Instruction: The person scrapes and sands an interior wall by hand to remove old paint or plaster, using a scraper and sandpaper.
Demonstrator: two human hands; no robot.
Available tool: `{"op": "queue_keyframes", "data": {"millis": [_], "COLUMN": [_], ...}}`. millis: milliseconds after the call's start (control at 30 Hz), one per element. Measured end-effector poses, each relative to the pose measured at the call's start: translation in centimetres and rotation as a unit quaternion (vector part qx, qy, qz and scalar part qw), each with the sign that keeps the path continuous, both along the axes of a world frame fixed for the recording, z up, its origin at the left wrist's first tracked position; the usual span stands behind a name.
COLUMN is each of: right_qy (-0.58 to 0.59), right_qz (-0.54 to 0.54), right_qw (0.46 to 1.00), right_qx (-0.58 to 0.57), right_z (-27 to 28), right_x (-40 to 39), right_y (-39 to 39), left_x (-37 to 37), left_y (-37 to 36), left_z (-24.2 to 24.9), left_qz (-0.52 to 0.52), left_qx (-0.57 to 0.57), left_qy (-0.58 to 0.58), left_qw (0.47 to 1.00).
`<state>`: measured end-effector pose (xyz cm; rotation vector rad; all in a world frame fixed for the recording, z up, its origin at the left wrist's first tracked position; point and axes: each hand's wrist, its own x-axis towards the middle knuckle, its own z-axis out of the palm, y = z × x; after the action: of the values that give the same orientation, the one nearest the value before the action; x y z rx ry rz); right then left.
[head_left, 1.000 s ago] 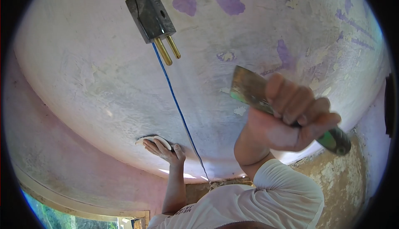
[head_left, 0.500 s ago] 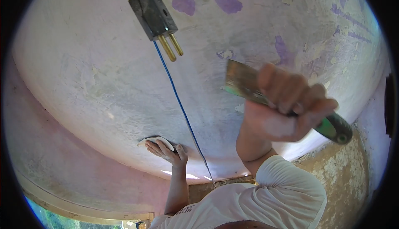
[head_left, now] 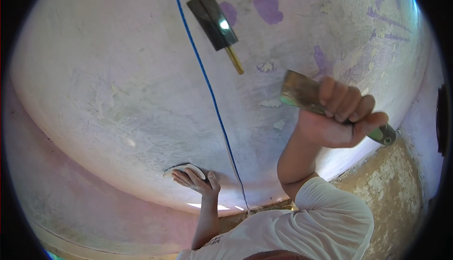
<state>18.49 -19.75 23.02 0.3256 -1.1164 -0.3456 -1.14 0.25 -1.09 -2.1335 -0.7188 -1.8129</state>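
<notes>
My right hand [head_left: 347,111] is wrapped round the green and dark handle of a putty knife [head_left: 302,92]. Its broad, stained blade points left, and the handle's end shows past my fist. Lower left, my left hand [head_left: 198,182] presses a flat, white, round-edged piece [head_left: 188,169] against the patchy plastered surface [head_left: 141,99]. My fingers lie across this piece and hide part of it; I cannot make out its exact kind.
A black plug [head_left: 212,20] with brass prongs hangs on a red cord in front of the plaster. A blue wire [head_left: 207,83] runs down between my arms. Purple paint patches [head_left: 269,7] and flaked spots mark the surface. Bare, rough wall [head_left: 387,191] shows at lower right.
The plug has swung right and turned. My right hand with the putty knife has shifted slightly right. My left hand and the white piece appear a little lower and further right as the view shifts.
</notes>
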Motion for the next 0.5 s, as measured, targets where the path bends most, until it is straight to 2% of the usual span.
{"op": "queue_keyframes", "data": {"millis": [67, 233, 367, 467, 500], "right_qy": [-0.004, -0.002, 0.083, 0.029, 0.017], "right_qz": [-0.021, 0.011, -0.068, 0.014, -0.005], "right_qw": [1.0, 1.0, 0.994, 0.999, 1.0], "right_qx": [0.009, 0.021, -0.022, 0.016, 0.02], "right_z": [-0.3, -1.1, -0.4, -0.8, -0.7], "right_x": [0.4, 0.2, 0.0, -0.3, -0.4], "right_y": [0.1, -0.4, 1.5, -0.6, -1.3], "left_x": [0.1, -0.6, -0.6, -0.7, -0.7], "left_y": [0.0, 0.1, 0.2, 0.1, 0.1], "left_z": [0.2, 0.1, 0.0, 0.2, 0.2], "left_qz": [0.002, -0.005, -0.029, -0.037, -0.038], "left_qx": [0.003, 0.003, -0.006, 0.0, 0.003], "left_qy": [0.005, 0.027, 0.025, 0.025, 0.025], "left_qw": [1.0, 1.0, 0.999, 0.999, 0.999]}}
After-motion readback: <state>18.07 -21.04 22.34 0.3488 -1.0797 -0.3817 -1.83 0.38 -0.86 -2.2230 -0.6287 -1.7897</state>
